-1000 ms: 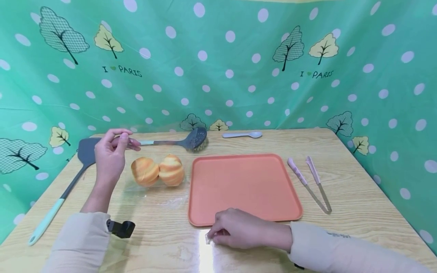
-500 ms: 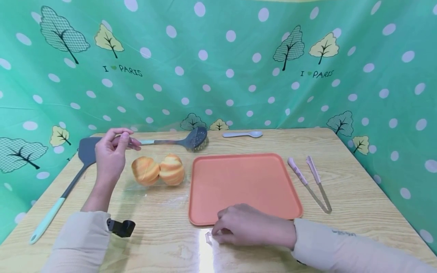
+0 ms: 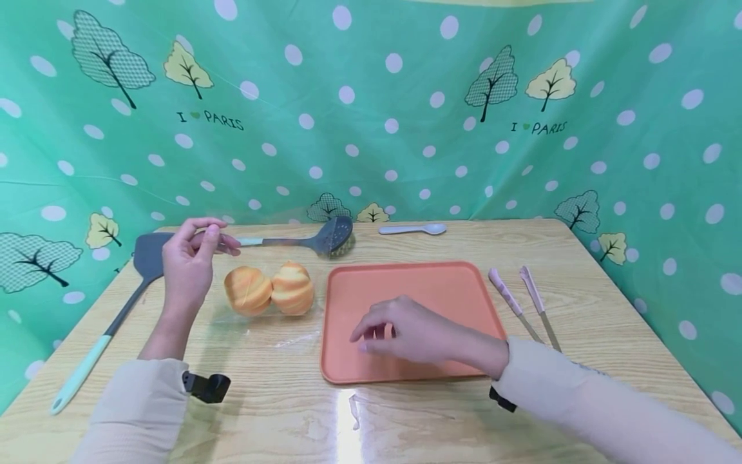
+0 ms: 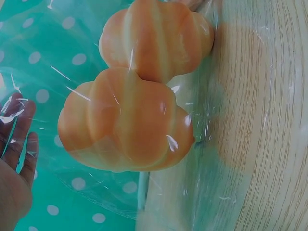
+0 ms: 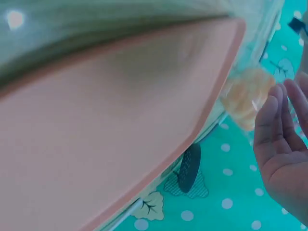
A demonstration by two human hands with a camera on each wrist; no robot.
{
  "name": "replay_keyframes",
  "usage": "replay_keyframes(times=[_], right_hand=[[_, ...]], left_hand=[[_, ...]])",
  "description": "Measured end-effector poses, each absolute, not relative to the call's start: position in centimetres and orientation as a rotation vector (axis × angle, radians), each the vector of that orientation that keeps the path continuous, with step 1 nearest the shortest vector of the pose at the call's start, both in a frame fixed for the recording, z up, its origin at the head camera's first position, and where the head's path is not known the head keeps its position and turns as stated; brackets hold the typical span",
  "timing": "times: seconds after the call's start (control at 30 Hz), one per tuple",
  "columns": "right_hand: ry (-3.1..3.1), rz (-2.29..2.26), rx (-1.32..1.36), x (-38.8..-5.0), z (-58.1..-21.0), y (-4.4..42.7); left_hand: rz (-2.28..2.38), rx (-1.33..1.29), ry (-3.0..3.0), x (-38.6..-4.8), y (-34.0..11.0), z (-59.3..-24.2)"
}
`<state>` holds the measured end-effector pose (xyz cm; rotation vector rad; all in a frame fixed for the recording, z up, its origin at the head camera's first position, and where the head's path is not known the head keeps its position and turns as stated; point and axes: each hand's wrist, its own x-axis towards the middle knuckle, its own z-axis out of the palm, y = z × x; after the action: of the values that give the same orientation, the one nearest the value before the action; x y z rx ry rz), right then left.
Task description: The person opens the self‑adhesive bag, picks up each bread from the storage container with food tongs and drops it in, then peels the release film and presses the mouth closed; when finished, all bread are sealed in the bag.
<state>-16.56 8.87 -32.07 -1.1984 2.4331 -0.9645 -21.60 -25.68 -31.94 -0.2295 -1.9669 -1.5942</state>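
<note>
Two ridged golden bread rolls [image 3: 292,290] [image 4: 127,122] sit side by side in a clear plastic bag [image 4: 204,192] left of the orange tray [image 3: 342,354]. My left hand [image 3: 194,258] is raised at the bag's back left. Its fingers [image 4: 30,154] look loosely straight with gaps between them, and film with bright creases lies across them; whether they are inside the bag is unclear. Over the tray, my right hand [image 3: 408,332] hovers with relaxed fingers and holds nothing. A small clear plastic strip [image 3: 354,412] lies on the wooden table in front of the tray.
Left of the rolls lies a turner [image 3: 113,332] with a mint handle. Behind them is a dark skimmer [image 3: 333,237]. A pale spoon [image 3: 413,229] rests at the back edge, and purple-handled tongs [image 3: 530,296] lie right of the tray, partly behind my right forearm.
My right hand has let go of the small plastic strip at the table's front and lifted away over the tray. The left hand and the bag keep their place.
</note>
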Motion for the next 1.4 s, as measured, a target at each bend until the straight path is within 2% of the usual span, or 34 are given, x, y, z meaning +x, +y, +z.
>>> replay_keyframes(times=[0.33,0.73,1.4], right_hand=[[2.547,-1.421,-0.770,-19.9,-31.4,6.3],[2.581,-1.663,-0.488,-23.4,-30.7,2.8],[2.499,-1.784,-0.494,-24.8,-30.9,0.5]], left_hand=[[-1.637,-0.223,-1.958,-21.5,-25.8,-32.0],[-1.694,-0.220,-1.917,-21.5,-25.9,-32.3],[-1.871,-0.288,-1.873,-21.2,-27.6,-32.6]])
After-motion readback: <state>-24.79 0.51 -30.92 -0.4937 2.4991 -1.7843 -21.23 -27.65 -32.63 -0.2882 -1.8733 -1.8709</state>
